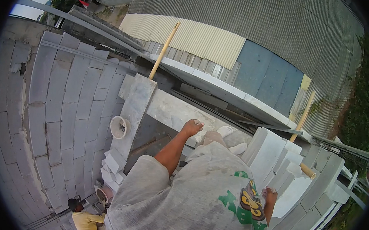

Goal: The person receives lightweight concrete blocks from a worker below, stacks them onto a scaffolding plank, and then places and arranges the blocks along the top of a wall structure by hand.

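My left hand point(192, 127) is held out over a pale, dusty plank point(167, 110). Its fingers are curled closed, with whitish dust at the tips and no object showing in them. Low on the right, beside my grey shirt, is my right hand point(268, 195). Its fingers are curled in as well, and nothing shows in them. Close to it stand stacked white blocks point(289, 175); whether the hand touches them I cannot tell. Below me, my feet in white coverings point(237, 148) rest on the plank.
A second board point(134, 115) crosses at the left, with a pale bucket point(120, 127) on it. Bamboo poles point(164, 49) rise along the edge. Beyond lie corrugated roofs point(242, 16), lower down. A block wall point(66, 98) stands left; a person in yellow point(86, 223) works below.
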`<state>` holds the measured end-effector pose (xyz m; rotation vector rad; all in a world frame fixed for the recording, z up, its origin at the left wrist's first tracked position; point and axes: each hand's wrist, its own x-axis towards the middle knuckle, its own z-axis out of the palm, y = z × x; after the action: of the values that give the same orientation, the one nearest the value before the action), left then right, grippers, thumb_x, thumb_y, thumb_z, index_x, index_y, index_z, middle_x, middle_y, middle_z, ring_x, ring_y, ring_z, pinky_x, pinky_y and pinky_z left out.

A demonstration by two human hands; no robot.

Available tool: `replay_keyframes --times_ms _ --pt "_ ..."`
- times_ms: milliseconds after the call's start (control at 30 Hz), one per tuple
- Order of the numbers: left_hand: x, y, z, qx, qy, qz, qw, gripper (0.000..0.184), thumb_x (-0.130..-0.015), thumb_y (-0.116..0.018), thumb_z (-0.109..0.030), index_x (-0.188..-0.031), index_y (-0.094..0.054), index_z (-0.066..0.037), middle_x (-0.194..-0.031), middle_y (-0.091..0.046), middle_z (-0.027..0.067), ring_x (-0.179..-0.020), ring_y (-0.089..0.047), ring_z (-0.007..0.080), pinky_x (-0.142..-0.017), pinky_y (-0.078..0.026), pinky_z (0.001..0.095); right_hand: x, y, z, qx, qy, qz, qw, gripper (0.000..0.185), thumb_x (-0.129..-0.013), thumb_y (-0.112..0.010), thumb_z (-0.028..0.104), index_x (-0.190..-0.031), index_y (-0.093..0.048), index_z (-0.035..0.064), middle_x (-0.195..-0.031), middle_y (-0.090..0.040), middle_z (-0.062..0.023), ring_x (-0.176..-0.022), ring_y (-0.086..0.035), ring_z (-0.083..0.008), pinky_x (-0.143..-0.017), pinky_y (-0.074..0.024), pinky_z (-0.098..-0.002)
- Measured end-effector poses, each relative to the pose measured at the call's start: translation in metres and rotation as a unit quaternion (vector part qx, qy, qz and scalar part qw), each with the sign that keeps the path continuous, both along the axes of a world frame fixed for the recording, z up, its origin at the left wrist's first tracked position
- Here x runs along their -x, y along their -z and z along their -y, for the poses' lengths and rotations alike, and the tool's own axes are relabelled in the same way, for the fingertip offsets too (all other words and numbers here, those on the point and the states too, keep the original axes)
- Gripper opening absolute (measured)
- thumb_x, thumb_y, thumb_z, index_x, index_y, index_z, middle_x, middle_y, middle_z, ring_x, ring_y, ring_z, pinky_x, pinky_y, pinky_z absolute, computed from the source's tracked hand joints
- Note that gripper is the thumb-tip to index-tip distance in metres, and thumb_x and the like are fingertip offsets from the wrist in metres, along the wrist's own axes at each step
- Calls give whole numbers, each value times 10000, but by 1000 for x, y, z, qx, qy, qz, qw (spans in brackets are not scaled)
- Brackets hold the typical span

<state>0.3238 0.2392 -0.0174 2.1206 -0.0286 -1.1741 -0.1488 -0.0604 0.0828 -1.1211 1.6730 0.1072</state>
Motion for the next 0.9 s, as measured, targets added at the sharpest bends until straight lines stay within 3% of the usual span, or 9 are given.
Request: replay_keyframes --times_ms 200,300,467,600,700,900 --pt "10 3 -6 9 -39 17 999 341 -831 -604 -361 -848 -684 -30 -813 -689 117 -773 -646 238 -729 -483 342 11 5 7 -22 -38 -19 999 122 -793 -603 129 -821 -602 11 -667 -628 -91 -499 -566 -159 -421 -409 -265" --pt "15 -12 -4 1 -39 0 999 337 -866 -601 -294 -937 -641 33 -833 -679 114 -763 -624 171 -717 -487 298 7 -9 7 -46 -55 -26 997 119 -792 -591 122 -832 -594 10 -663 -624 -93 -497 -566 -166 -419 -415 -273" --pt "35 4 -8 0 -73 5 997 330 -841 -603 -338 -873 -668 -16 -813 -686 107 -780 -640 218 -732 -482 326 -1 -24 24 -58 -83 -41 994 125 -797 -573 123 -856 -586 14 -663 -621 -91 -503 -570 -170 -432 -433 -275" --pt "53 0 1 -4 -70 33 997 325 -827 -603 -362 -830 -678 -45 -788 -688 93 -779 -645 239 -734 -480 338 18 7 53 -50 -65 -30 996 138 -792 -567 132 -873 -592 23 -686 -633 -89 -530 -586 -174 -456 -451 -271" --pt "64 -6 9 9 -54 19 998 330 -836 -626 -289 -935 -650 24 -805 -678 111 -707 -623 168 -685 -490 298 23 20 70 -42 -65 -10 997 152 -786 -574 143 -882 -597 28 -699 -641 -92 -546 -596 -175 -469 -459 -268" --pt "78 -14 12 22 -52 3 998 331 -844 -618 -283 -938 -642 33 -818 -678 119 -717 -627 167 -683 -490 290 17 26 72 -42 -82 4 996 173 -781 -587 157 -889 -601 22 -704 -647 -92 -552 -599 -172 -476 -466 -274"
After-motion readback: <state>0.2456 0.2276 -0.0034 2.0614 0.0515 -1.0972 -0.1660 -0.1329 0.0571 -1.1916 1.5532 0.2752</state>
